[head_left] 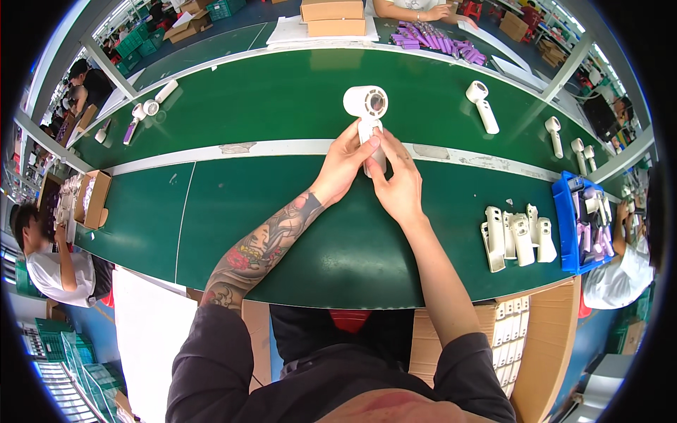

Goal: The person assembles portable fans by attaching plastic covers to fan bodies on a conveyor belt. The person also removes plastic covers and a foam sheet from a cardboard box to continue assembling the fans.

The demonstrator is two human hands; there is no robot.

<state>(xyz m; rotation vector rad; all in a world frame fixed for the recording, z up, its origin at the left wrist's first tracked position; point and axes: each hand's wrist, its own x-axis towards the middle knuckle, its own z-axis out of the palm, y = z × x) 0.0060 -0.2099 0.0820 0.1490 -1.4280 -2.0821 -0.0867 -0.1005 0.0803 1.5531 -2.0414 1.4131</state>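
Observation:
A white handheld fan [365,103] with a round head stands up between my two hands, over the pale strip that edges the green belt. My left hand [344,161] closes round the fan's handle from the left, its thumb lying across the front. From the other side, my right hand [399,178] grips the same handle, thumb and fingers pressed to it. The hands cover much of the handle. Off to the right on the green table lie several white handle shells [520,236], apart from both hands.
A blue bin [566,229] of white and purple parts stands at the table's right end. Other fans [482,109] lie along the belt [282,92]. Open cartons [546,338] flank my lap; a small carton [96,201] sits far left. Across the belt are purple parts [437,41] and a person's hand [438,13].

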